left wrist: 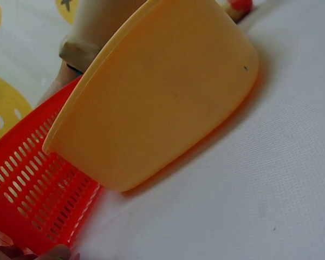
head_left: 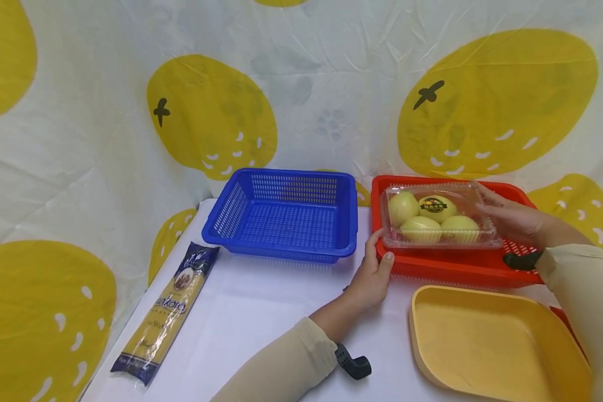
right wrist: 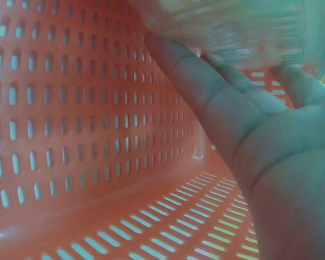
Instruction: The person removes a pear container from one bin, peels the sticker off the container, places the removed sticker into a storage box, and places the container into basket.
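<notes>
My right hand (head_left: pixel 515 220) holds the right end of a clear plastic fruit box (head_left: pixel 489 237) over the red basket (head_left: pixel 442 272). Inside the box lie several round, pale yellow-green fruits (head_left: pixel 403 207), one with a dark label. Fingers (right wrist: pixel 206 89) of that hand reach under the box in the right wrist view, above the basket's slotted floor. My left hand (head_left: pixel 369 285) grips the red basket's front left corner, thumb on the outside; only its fingertips show low in the left wrist view.
A blue basket (head_left: pixel 281 254) stands left of the red one. In front of the red basket is a yellow-orange tub (head_left: pixel 482 340), close under my right sleeve. A long pasta packet (head_left: pixel 166 312) lies along the table's left edge. A patterned cloth (head_left: pixel 331 100) hangs behind.
</notes>
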Demonstrator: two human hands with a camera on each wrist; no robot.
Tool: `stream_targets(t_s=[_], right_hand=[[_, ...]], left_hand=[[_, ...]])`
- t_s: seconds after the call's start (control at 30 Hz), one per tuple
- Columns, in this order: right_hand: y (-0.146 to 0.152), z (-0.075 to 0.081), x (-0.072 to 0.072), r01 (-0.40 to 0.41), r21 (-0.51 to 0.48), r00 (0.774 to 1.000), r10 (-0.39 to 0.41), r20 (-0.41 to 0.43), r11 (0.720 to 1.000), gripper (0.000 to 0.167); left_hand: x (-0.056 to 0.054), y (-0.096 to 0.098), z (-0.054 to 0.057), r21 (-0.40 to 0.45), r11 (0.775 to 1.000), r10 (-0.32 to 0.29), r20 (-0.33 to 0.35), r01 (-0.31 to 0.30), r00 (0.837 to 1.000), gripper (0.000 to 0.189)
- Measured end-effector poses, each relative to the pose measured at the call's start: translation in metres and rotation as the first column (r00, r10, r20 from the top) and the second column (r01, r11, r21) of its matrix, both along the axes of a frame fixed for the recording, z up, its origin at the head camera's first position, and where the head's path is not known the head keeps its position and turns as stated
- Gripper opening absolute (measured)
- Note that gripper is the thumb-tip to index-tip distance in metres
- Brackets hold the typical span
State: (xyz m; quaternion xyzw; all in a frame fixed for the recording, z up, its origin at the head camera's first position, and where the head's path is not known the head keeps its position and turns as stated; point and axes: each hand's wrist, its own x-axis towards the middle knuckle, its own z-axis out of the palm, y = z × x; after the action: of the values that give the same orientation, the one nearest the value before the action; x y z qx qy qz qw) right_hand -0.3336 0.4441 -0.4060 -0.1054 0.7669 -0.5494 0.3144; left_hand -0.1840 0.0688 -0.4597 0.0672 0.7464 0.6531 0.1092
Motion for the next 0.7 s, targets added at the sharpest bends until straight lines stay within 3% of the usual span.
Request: stream_targets(t_s=[0.17, 0.43, 0.7], right_hand=[[0.0002, -0.0024, 0.0013, 0.038, 0.016, 0.999, -0.038, -0.012, 0.999, 0.075], [0.0005, -0.0039, 0.0025, 0.09, 0.02, 0.995, -0.089, -0.046, 0.996, 0.072], [0.0003, -0.0026, 0.001, 0.119, 0.008, 0.989, -0.117, -0.088, 0.993, 0.062]], left_hand=[[0.0016, -0.0005, -0.0008, -0.011, 1.0, 0.006, 0.013, -0.006, 1.0, 0.054], [0.003, -0.0029, -0.0014, 0.03, 0.999, -0.01, -0.032, 0.011, 0.999, 0.054], [0.0045, -0.0036, 0.0021, 0.045, 0.998, 0.05, -0.006, -0.05, 0.999, 0.051]])
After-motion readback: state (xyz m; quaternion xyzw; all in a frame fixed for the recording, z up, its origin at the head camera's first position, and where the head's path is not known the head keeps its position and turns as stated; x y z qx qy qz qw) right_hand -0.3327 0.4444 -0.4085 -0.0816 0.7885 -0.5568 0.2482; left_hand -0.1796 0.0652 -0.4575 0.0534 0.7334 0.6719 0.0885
